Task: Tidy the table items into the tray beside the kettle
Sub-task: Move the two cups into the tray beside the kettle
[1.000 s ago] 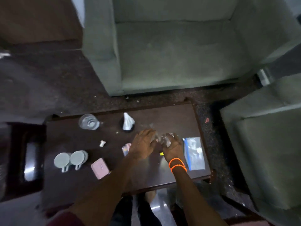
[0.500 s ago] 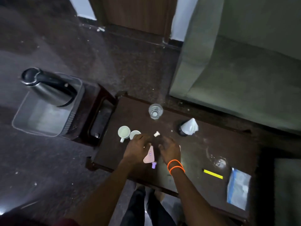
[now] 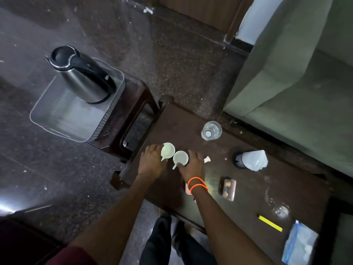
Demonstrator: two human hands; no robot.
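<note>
Two pale green cups stand side by side near the left end of the dark wooden table (image 3: pixel 248 197). My left hand (image 3: pixel 151 162) curls round the left cup (image 3: pixel 168 151) from its left side. My right hand (image 3: pixel 193 166), with orange bands on the wrist, wraps the right cup (image 3: pixel 180 157) from its right side. Both cups sit upright on the table, handles pointing toward me. The grey tray (image 3: pixel 57 123) rests on a brown stool (image 3: pixel 137 104) left of the table, with the steel kettle (image 3: pixel 82 79) standing in its far end.
On the table lie a clear bottle (image 3: pixel 211 130), a white cap (image 3: pixel 207 160), a black holder with tissue (image 3: pixel 252 159), a small box (image 3: pixel 228 189), a pink item (image 3: pixel 187 188) under my wrist, a clear glass (image 3: pixel 278 207), a yellow pen (image 3: pixel 270 223) and a blue bag (image 3: pixel 299 243). A green sofa (image 3: pixel 296 83) stands behind.
Both hands left the pink item and moved up and left to the two cups, one hand on each. The view has closed in on the table's left end.
</note>
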